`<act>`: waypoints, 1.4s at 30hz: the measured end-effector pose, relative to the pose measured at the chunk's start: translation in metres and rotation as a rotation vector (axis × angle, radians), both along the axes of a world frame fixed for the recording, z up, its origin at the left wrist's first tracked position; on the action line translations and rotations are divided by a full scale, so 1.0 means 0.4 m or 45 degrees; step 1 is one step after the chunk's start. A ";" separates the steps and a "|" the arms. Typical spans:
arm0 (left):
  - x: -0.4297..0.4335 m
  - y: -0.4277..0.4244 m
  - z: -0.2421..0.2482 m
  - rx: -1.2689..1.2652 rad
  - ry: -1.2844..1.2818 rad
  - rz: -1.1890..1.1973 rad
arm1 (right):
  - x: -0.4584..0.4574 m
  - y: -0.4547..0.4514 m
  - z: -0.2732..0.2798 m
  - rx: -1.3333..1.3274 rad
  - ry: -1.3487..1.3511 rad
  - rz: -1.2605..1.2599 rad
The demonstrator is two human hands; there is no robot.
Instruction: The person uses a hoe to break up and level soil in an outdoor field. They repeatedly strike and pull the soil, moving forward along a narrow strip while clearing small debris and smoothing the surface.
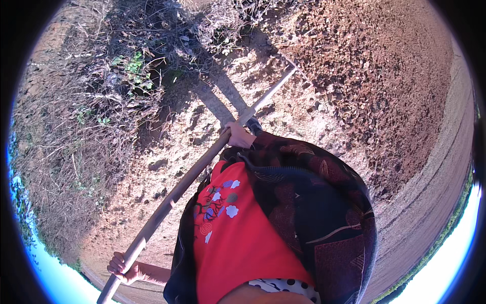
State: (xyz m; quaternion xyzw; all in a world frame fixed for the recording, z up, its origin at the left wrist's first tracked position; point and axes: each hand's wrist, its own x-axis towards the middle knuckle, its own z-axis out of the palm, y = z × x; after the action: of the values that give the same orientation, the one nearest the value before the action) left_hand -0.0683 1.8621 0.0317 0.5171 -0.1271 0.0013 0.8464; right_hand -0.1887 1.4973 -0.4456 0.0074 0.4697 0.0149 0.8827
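A long wooden-handled rake runs diagonally from the lower left to the upper middle. My right hand is closed around the middle of its handle. Near the handle's rear end, at the lower left, my left hand grips it too. The rake's thin, straight head is at the far end, by the edge of a broad layer of small brown pieces; whether these are dry leaves or clods, I cannot tell. Its teeth are not clear.
Dry brush and stalks with some green leaves lie at the left and top. Pale, lumpy soil stretches between brush and brown layer. A dark shoe shows beyond my right hand. A furrowed field curves along the right.
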 end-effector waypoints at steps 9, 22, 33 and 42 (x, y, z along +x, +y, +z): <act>-0.027 -0.107 -0.301 -0.546 0.448 -0.132 | -0.186 -0.328 0.128 -0.383 0.505 -0.661; -0.193 -0.342 -0.326 -0.306 0.467 -0.503 | -0.532 -0.607 0.153 -0.645 0.573 -0.696; -0.173 0.450 0.035 0.051 -0.084 -0.072 | -0.234 0.489 -0.174 -1.102 -0.325 0.435; -0.208 0.705 -0.306 -0.440 0.149 0.125 | -0.279 0.444 0.093 -0.937 -0.140 -0.029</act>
State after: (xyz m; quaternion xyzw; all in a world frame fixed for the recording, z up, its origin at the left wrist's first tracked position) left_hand -0.1514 2.1439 -0.0906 0.3689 -0.0500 0.0344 0.9275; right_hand -0.3002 1.6747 -0.4085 -0.3059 0.3955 -0.1643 0.8503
